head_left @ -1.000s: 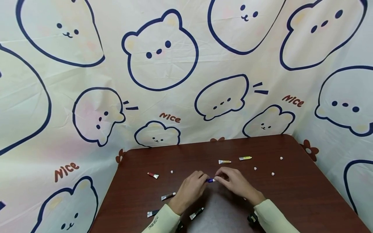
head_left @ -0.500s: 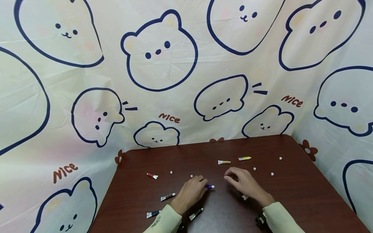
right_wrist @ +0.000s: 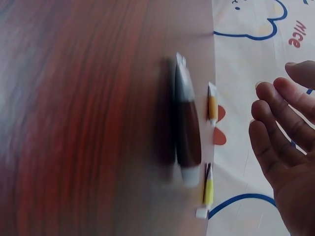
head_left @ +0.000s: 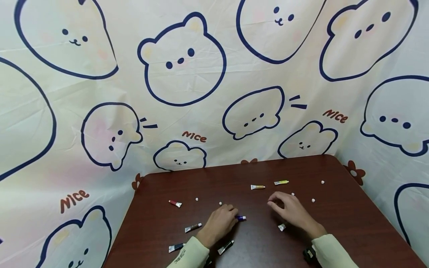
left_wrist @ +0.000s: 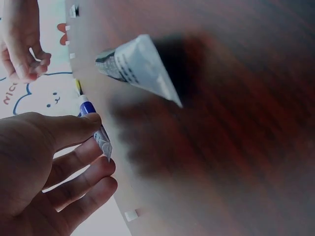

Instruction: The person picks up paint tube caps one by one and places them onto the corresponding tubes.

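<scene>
My left hand (head_left: 218, 226) pinches a small blue paint tube (head_left: 241, 218) between thumb and fingers; the tube's white cap (left_wrist: 84, 100) points away from the palm. My right hand (head_left: 295, 211) holds nothing, its fingers loosely bent above the table to the right. Beneath it lies a brown paint tube (right_wrist: 188, 130), mostly hidden by the hand in the head view. A black paint tube (head_left: 226, 247) rests near my left wrist, its silver end (left_wrist: 142, 69) large in the left wrist view.
On the brown table (head_left: 261, 245) lie a red tube (head_left: 175, 203), a dark brown tube (head_left: 193, 227), a dark blue-black tube (head_left: 176, 247), an ochre tube (head_left: 257, 187) and a yellow tube (head_left: 281, 182). Several loose white caps (head_left: 313, 200) are scattered around. A patterned cloth (head_left: 181, 82) hangs behind.
My right hand has left the blue tube's cap end and moved to the right. My left hand has come slightly nearer with the tube, and a white cap behind it now shows.
</scene>
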Action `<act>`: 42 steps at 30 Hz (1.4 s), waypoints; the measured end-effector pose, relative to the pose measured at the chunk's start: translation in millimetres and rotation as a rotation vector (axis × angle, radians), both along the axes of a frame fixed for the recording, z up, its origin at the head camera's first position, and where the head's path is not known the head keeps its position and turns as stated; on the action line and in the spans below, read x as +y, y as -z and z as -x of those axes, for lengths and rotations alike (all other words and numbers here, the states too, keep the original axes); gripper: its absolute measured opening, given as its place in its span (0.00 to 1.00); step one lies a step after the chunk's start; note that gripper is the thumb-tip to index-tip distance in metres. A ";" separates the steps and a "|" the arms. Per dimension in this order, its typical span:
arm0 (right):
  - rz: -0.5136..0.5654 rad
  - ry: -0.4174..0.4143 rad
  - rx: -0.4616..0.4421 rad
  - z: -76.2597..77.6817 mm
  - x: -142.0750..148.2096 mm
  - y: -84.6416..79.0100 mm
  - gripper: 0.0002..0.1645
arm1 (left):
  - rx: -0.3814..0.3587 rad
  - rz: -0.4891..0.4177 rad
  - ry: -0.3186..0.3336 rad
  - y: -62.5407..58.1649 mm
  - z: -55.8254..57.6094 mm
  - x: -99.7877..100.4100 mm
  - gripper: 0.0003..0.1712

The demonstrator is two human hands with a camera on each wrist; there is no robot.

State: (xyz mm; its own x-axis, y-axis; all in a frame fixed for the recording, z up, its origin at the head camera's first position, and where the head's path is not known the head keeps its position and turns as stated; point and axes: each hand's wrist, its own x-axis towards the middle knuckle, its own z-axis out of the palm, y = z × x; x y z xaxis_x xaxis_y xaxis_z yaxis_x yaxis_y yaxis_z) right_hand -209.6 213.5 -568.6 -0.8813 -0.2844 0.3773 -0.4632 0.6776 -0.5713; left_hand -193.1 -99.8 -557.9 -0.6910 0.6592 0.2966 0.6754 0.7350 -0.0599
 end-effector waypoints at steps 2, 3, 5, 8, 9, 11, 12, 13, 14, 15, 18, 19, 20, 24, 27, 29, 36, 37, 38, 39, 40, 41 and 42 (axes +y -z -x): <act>-0.006 0.015 -0.009 -0.1 3.9 1.2 0.03 | -0.001 -0.006 0.008 0.6 -0.6 -0.4 0.08; -0.010 0.023 -0.011 0.0 5.6 2.0 0.03 | 0.001 -0.009 0.012 0.9 -0.9 -0.6 0.08; -0.014 0.035 -0.017 0.0 8.9 2.9 0.04 | 0.005 -0.015 0.022 1.1 -1.4 -0.8 0.08; -0.014 0.049 -0.009 -0.3 13.0 3.5 0.02 | 0.002 -0.018 0.030 1.6 -1.6 -0.8 0.08; -0.013 0.054 -0.005 -0.6 14.4 3.5 0.02 | -0.001 -0.017 0.031 2.0 -1.5 -0.7 0.08; -0.012 0.063 0.003 -1.3 17.1 3.6 0.02 | -0.007 -0.016 0.032 2.3 -1.3 -0.3 0.08; -0.012 0.067 0.007 -1.6 18.4 3.5 0.03 | -0.011 -0.016 0.032 2.6 -1.1 -0.3 0.08; -0.011 0.070 0.010 -2.0 19.9 3.2 0.03 | -0.012 -0.015 0.033 2.4 -1.1 -0.2 0.08; -0.012 0.075 0.008 -2.5 21.5 2.7 0.03 | -0.013 -0.013 0.034 2.6 -0.9 -0.1 0.08; -0.018 0.083 0.008 -2.9 23.4 2.5 0.04 | -0.014 -0.012 0.034 2.7 -0.6 0.0 0.08; -0.033 0.110 0.001 -3.9 29.4 1.3 0.05 | -0.025 -0.005 0.031 2.4 0.1 0.3 0.08; -0.038 0.117 0.000 -4.4 31.4 0.8 0.06 | -0.029 -0.003 0.029 2.4 0.3 0.4 0.07; -0.043 0.121 -0.002 -4.7 33.5 0.4 0.06 | -0.034 0.000 0.027 2.4 0.7 0.5 0.07; -0.050 0.132 -0.002 -5.7 41.7 1.3 0.06 | -0.050 0.001 0.017 0.9 2.0 1.6 0.06; -0.059 0.142 -0.001 -6.2 47.3 4.7 0.06 | -0.041 -0.017 0.014 -0.2 3.5 3.2 0.06; -0.073 0.145 0.016 -6.2 50.5 7.4 0.06 | -0.029 -0.035 0.010 0.3 4.4 4.2 0.06; -0.071 0.169 0.063 -8.9 61.0 11.8 0.07 | -0.015 -0.091 -0.016 4.0 11.5 10.8 0.08; -0.073 0.176 0.055 -9.4 62.6 11.2 0.08 | -0.021 -0.094 -0.020 3.9 12.7 12.0 0.08; -0.074 0.181 0.043 -9.8 64.3 10.7 0.07 | -0.026 -0.098 -0.023 3.6 14.1 13.3 0.08; -0.078 0.185 0.032 -10.2 65.8 10.0 0.07 | -0.031 -0.099 -0.028 3.6 15.4 14.5 0.08; -0.081 0.188 0.021 -10.5 67.5 9.3 0.06 | -0.035 -0.100 -0.035 3.6 16.4 15.8 0.07; -0.086 0.192 0.012 -10.7 69.3 8.8 0.06 | -0.040 -0.100 -0.041 3.9 17.5 17.0 0.07; -0.091 0.195 0.006 -10.8 71.2 8.4 0.06 | -0.041 -0.099 -0.046 4.4 18.7 18.2 0.07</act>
